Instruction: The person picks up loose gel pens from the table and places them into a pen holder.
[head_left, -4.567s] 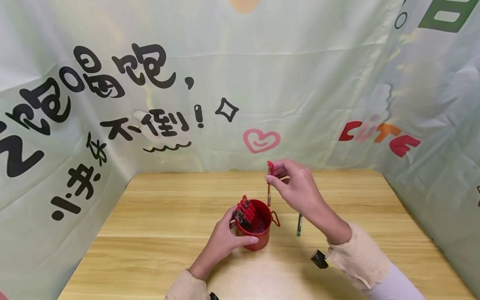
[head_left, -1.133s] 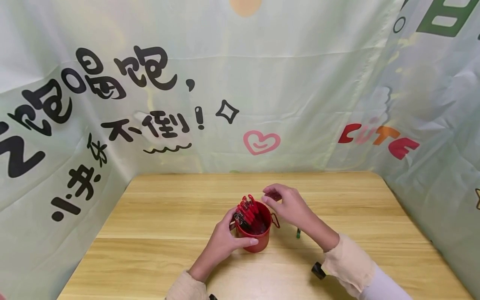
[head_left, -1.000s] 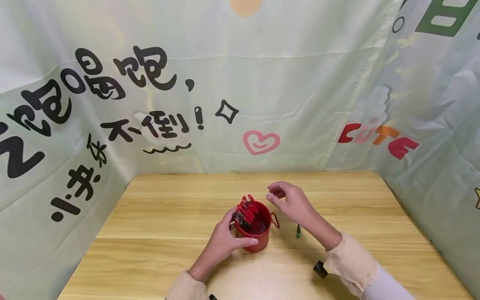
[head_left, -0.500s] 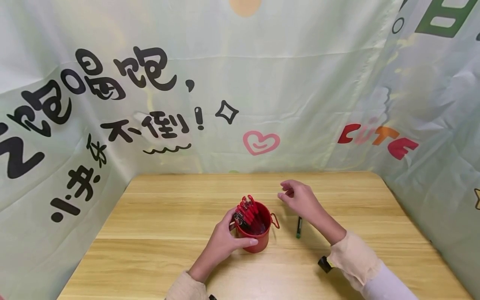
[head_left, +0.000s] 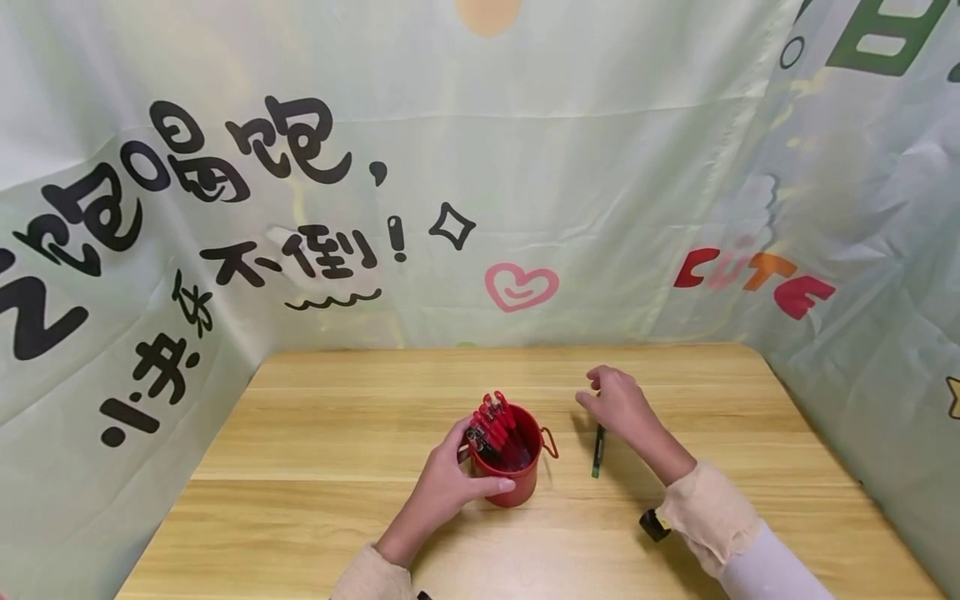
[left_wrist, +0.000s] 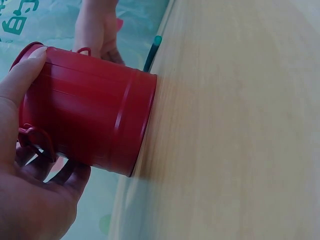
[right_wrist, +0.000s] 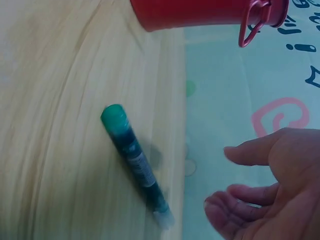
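A small red metal cup point(head_left: 512, 460) point(left_wrist: 90, 110) point(right_wrist: 190, 11) stands mid-table, holding several red pens point(head_left: 495, 417). My left hand point(head_left: 448, 479) point(left_wrist: 25, 165) grips the cup's side, thumb along its front. A green pen point(head_left: 597, 450) point(right_wrist: 136, 162) lies flat on the table to the right of the cup. My right hand point(head_left: 617, 402) point(right_wrist: 260, 185) hovers just above the far end of that pen, fingers loosely curled and holding nothing.
The wooden table point(head_left: 337, 433) is walled in by a pale green printed cloth point(head_left: 450, 167) at the back and both sides. A small black object point(head_left: 651, 525) sits by my right sleeve near the front edge.
My right hand dropped a red pen into the cup, then drew away to the right, over the green pen. The left hand stayed on the cup.
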